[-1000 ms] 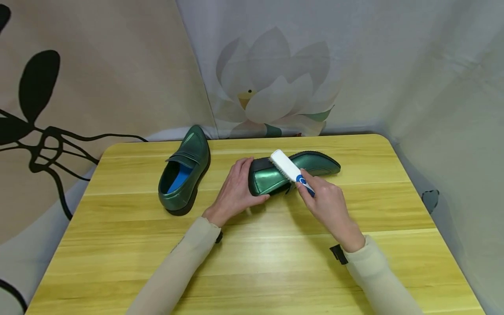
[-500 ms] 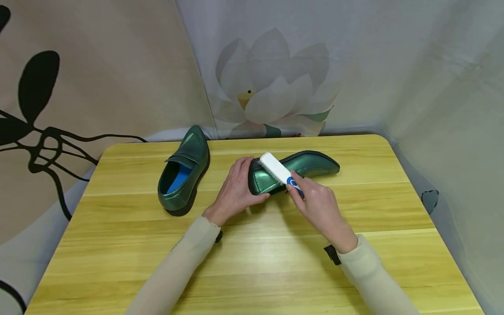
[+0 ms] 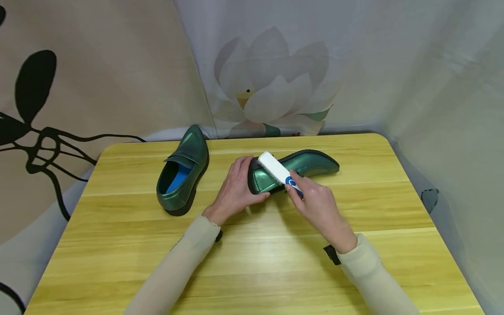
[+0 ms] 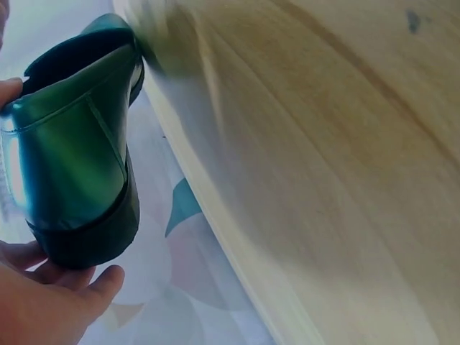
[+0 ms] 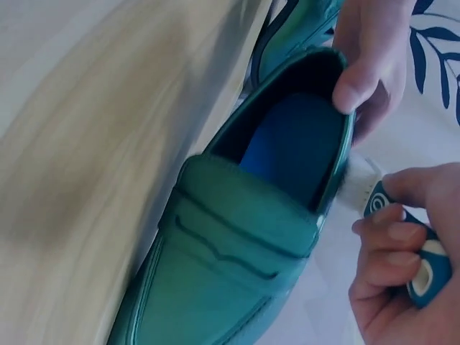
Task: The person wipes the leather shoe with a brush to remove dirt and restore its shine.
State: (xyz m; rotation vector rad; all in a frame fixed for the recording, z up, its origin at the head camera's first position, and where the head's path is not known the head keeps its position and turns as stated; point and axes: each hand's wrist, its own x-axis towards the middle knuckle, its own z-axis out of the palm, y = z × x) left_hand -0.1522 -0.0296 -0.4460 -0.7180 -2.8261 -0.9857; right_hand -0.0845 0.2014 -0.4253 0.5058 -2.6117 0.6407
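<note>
A shiny green loafer (image 3: 311, 162) is tilted on its side above the table, toe pointing right. At its heel my left hand (image 3: 235, 188) grips it, thumb at the opening and fingers round the sole edge; the left wrist view shows the heel (image 4: 68, 172) close up. My right hand (image 3: 319, 205) holds a white brush (image 3: 273, 167) by its blue-marked handle, bristles against the loafer's side near the heel. In the right wrist view the fingers (image 5: 392, 255) curl round that handle, and the loafer's blue insole (image 5: 287, 154) shows.
A matching green loafer (image 3: 183, 170) stands upright on the wooden table (image 3: 267, 262), left of my left hand. Behind the table's far edge hangs a pale curtain (image 3: 354, 65) with a printed flower.
The brush in my right hand has moved left along the loafer's side toward the heel, mostly in the first half second. My left hand and the loafer have hardly moved.
</note>
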